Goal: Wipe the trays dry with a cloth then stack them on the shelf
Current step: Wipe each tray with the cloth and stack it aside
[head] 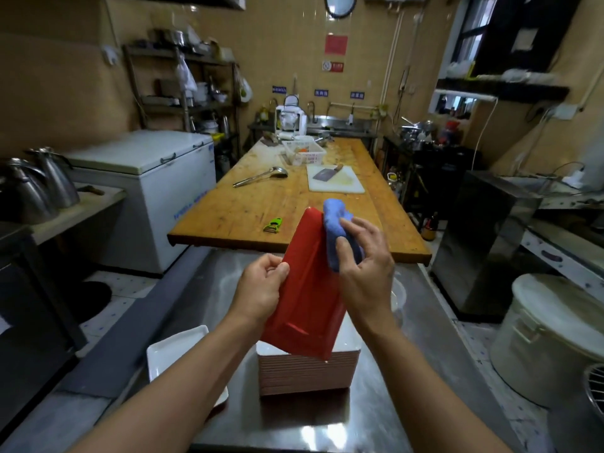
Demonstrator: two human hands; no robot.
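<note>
We are holding the red tray (307, 289) upright between our hands above the tray stack (309, 371) on the bench (376, 403), long axis running away from us. Our left hand (261, 289) is pinching its left edge; our right hand (362, 269) is pressing the blue cloth (336, 230) against its far right edge.

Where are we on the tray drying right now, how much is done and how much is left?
Done: unclear; a single white rectangular tray lies apart on the steel counter, maybe already wiped.
In hand: the left hand grips a red plastic tray, held tilted, while the right hand rubs a blue cloth against it.
Left: the tall stack of trays beneath. No shelf stacking is visible.
</note>
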